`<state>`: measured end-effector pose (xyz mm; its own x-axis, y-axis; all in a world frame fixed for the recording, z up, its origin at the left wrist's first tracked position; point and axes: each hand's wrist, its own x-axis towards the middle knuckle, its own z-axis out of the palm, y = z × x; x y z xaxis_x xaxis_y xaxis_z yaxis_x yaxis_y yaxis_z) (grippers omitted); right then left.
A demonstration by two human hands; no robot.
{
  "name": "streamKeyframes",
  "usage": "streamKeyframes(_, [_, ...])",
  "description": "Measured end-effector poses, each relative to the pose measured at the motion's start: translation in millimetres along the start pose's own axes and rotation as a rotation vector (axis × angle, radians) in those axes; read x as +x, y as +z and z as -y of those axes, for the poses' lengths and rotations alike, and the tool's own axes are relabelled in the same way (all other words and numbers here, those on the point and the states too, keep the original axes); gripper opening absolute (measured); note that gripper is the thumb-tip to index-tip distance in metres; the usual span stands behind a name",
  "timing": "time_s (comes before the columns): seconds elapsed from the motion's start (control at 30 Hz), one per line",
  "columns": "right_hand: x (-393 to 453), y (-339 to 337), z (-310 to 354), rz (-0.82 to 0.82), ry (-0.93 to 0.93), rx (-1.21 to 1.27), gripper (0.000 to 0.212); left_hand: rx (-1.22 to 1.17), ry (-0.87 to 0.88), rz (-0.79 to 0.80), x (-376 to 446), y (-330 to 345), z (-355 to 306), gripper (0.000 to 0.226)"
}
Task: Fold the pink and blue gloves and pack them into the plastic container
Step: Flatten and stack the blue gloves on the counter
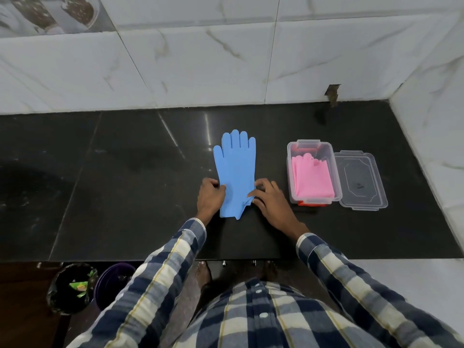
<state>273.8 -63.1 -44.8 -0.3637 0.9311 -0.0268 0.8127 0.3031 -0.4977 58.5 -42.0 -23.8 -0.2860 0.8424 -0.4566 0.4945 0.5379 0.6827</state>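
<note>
Now, way over on the left and down on the floor, I can see one black bin [71, 288] with some green scraps in it and one purple tub [114, 285] just beside it; they sit below the counter and have nothing to do with my job. Up on the dark counter [125, 184], my left hand [210, 197] holds the left edge of the blue gloves [236, 172] near the cuff, with my fingers curled onto the rubber so it cannot slide. The blue gloves lie flat in the middle, fingers pointing away from me toward the wall, and I think there are two of them stacked, because I can see more than one edge at the cuff, though I cannot be sure. I put them flat like that so they will fold neatly. My right hand [270, 199] is on the other side of the cuff, fingers bent and pinching the right edge, which is bunched up a bit there. Two hands, one on each side, so I can lift or fold the cuff end evenly. Next, to the right, is one plastic container [291, 172], open, with the pink gloves [312, 178] already folded inside it; I cannot count them in that pile. Last, just beside the box, one clear lid [361, 182] lies flat, kept off so the blue ones can go in too.
</note>
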Motion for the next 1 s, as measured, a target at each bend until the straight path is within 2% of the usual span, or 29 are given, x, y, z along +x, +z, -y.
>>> streamKeyframes(0.03, [2.6, -0.7, 3.1, -0.007, -0.004, -0.031, 0.022, -0.076, 0.046, 0.003, -0.1, -1.9, -0.1, 0.026])
streamKeyframes(0.1, [10.1, -1.2, 9.5, -0.041, -0.046, -0.091, 0.018, -0.177, 0.124, 0.020, 2.7, -7.6, -0.2, 0.036])
streamKeyframes(0.2, [23.7, -3.7, 17.1, -0.046, -0.133, -0.109, 0.020, -0.251, 0.117, 0.086, 7.0, -17.8, -2.1, 0.044])
streamKeyframes(0.37, [37.4, -18.2, 23.6, 0.137, -0.165, 0.097, 0.019, -0.266, 0.054, 0.306, 20.3, -37.7, -2.5, 0.036])
streamKeyframes(0.43, [42.4, -23.5, 23.5, 0.215, -0.139, 0.288, 0.019, -0.283, -0.005, 0.375, 23.9, -42.8, -4.8, 0.041])
streamKeyframes(0.5, [49.7, -26.5, 22.8, 0.202, -0.014, 0.578, 0.023, -0.409, -0.086, 0.406, 26.1, -46.5, -7.2, 0.056])
streamKeyframes(0.57, [57.7, -25.0, 21.7, 0.045, 0.275, 0.835, 0.024, -0.543, -0.150, 0.448, 30.0, -49.0, -8.9, 0.068])
streamKeyframes(0.6, [60.4, -22.0, 20.6, -0.050, 0.426, 0.863, 0.024, -0.536, -0.148, 0.478, 32.6, -49.6, -9.2, 0.076])
streamKeyframes(0.67, [64.2, -12.4, 15.5, -0.183, 0.608, 0.722, 0.018, -0.415, -0.116, 0.496, 34.6, -45.9, -11.2, 0.090])
streamKeyframes(0.73, [67.7, -6.8, 12.4, -0.193, 0.662, 0.648, 0.023, -0.286, -0.053, 0.455, 32.8, -39.4, -12.7, 0.074])
streamKeyframes(0.83, [75.5, -9.0, 12.3, -0.150, 0.659, 0.639, 0.034, -0.181, 0.092, 0.400, 34.4, -31.7, -12.4, 0.025])
streamKeyframes(0.87, [76.5, -10.7, 12.9, -0.140, 0.657, 0.637, 0.034, -0.159, 0.104, 0.381, 35.9, -30.0, -12.3, 0.022])
streamKeyframes(1.0, [74.9, -11.0, 10.3, -0.147, 0.661, 0.594, 0.032, -0.088, 0.142, 0.275, 34.4, -26.4, -19.3, 0.039])
